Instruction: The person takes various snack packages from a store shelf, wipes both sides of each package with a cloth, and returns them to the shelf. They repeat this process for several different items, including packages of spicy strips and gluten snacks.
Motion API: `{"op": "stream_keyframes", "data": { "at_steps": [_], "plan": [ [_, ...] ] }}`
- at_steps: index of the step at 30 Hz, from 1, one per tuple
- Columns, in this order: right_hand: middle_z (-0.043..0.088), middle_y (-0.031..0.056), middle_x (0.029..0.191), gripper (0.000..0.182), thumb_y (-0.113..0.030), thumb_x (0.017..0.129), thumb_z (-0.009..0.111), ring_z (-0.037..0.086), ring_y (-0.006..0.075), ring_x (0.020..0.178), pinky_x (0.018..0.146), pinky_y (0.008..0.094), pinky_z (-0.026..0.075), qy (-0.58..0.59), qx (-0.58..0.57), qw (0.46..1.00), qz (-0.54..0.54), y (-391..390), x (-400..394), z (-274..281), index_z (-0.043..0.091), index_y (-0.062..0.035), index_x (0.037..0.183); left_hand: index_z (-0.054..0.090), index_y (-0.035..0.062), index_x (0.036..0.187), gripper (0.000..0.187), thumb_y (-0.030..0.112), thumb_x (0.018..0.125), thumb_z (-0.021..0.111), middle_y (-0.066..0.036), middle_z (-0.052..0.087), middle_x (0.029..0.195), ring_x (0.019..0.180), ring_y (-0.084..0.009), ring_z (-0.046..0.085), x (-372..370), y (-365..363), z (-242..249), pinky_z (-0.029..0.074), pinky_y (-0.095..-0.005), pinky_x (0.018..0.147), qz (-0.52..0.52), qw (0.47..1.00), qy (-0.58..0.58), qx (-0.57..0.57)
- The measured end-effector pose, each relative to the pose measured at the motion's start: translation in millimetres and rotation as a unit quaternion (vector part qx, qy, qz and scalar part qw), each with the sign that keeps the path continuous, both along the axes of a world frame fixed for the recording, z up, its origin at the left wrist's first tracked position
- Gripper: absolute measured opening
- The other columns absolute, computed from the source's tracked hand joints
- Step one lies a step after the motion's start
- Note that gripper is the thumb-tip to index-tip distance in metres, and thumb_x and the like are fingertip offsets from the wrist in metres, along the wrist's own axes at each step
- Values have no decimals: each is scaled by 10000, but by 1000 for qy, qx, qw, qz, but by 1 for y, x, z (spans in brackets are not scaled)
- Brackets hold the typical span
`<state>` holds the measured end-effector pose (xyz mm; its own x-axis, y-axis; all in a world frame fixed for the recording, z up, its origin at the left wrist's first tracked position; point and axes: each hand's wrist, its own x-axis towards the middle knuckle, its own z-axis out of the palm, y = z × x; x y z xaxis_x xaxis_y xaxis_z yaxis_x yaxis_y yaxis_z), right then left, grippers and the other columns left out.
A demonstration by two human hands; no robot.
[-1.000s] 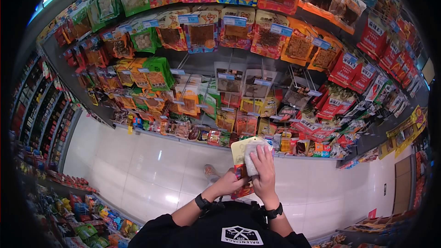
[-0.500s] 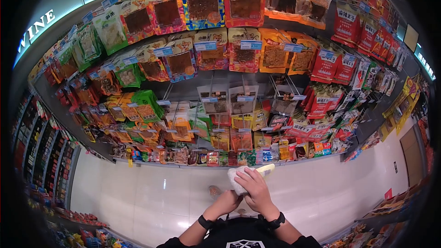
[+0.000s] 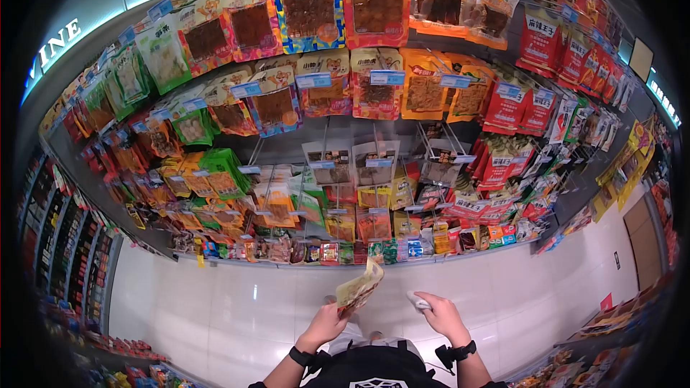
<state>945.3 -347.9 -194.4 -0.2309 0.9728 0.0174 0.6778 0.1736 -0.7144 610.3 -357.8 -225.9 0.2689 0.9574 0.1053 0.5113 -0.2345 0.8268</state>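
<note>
In the head view, my left hand grips the lower edge of a snack packet with a cream top and a darker printed lower part. The packet stands tilted in front of my body, its top edge leaning right. To the right, apart from the packet, my right hand pinches a small crumpled white cloth. The cloth pokes out on the left side of my fingers, which partly hide it.
A curved-looking rack ahead holds hanging snack bags in rows with blue price tags. Small packs line its bottom shelf. Pale tiled floor lies below. More shelves stand left, and yellow packs hang right.
My hands have moved apart. The white cloth has come off the packet and gone right with my right hand. My left hand has carried the packet left and now holds it more upright.
</note>
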Motion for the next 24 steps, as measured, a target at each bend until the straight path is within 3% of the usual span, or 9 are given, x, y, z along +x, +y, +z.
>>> {"op": "stream_keyframes", "data": {
  "at_steps": [4, 6, 7, 9, 13, 14, 19, 20, 24],
  "plan": [
    [730, 172, 1221, 385, -102, 937, 597, 708, 346, 1103, 943, 402, 557, 97, -3, 995, -35, 12, -22, -24, 665, -87, 1315, 656, 25, 1247, 303, 128, 964, 621, -263, 701, 978, 886, -458, 661, 5, 7, 21, 536, -478, 778, -81, 994, -38, -55],
    [726, 96, 1223, 313, -186, 1051, 576, 709, 225, 1082, 904, 348, 551, 398, -100, 908, -88, 24, -33, -40, 627, -45, 1325, 645, 6, 1256, 314, 145, 975, 629, -254, 712, 998, 892, -447, 664, 9, 15, 47, 541, -457, 797, -126, 985, -83, -87],
    [726, 96, 1223, 313, -186, 1051, 576, 709, 225, 1082, 904, 348, 551, 395, -103, 909, -84, 25, -39, -31, 627, -45, 1325, 635, -16, 1267, 328, 175, 1001, 637, -212, 730, 1046, 913, -354, 683, 9, 17, 55, 542, -417, 847, -142, 977, -87, -136],
    [690, 43, 1252, 334, -265, 1090, 544, 670, 162, 1126, 905, 338, 545, 623, -201, 744, -132, 28, -53, 1, 576, -63, 1355, 626, -38, 1278, 350, 206, 1027, 644, -170, 748, 1094, 934, -262, 701, 8, 20, 60, 543, -376, 898, -152, 967, -96, -182],
    [693, 59, 1251, 342, -244, 1055, 609, 668, 172, 1135, 924, 352, 551, 688, -204, 686, -122, 39, -73, 36, 576, -68, 1346, 618, -40, 1254, 382, 270, 1033, 643, -163, 756, 1082, 949, -248, 702, -4, 34, 47, 540, -378, 879, -63, 971, -175, -151],
    [693, 59, 1251, 342, -244, 1055, 609, 668, 172, 1135, 924, 352, 551, 686, -206, 688, -118, 43, -78, 37, 576, -68, 1346, 619, -40, 1250, 379, 270, 1033, 641, -164, 755, 1089, 957, -254, 705, -7, 38, 45, 540, -384, 882, -51, 970, -177, -158],
    [728, 69, 1127, 341, 1, 874, 796, 678, 127, 1024, 908, 299, 548, 455, -69, 881, -110, 59, -93, 29, 676, -1, 1193, 626, -22, 1245, 343, 250, 1036, 627, -185, 753, 1103, 1001, -306, 722, -20, 50, 32, 542, -402, 894, 30, 979, -128, -154],
    [729, 44, 1074, 298, -8, 868, 811, 659, 103, 978, 872, 272, 541, 409, -32, 907, -98, 61, -96, 30, 706, 20, 1145, 606, -41, 1290, 345, 187, 1033, 627, -121, 747, 1137, 1029, -175, 683, -24, 51, 37, 536, -359, 927, 31, 974, -137, -180],
    [738, 57, 1026, 280, -52, 884, 818, 662, 107, 925, 855, 275, 542, 321, -13, 944, -80, 60, -97, 43, 719, 50, 1125, 617, -19, 1286, 325, 147, 1007, 631, -172, 744, 1159, 1045, -280, 712, -38, 55, 56, 537, -393, 929, 25, 979, -141, -145]
  ]
}}
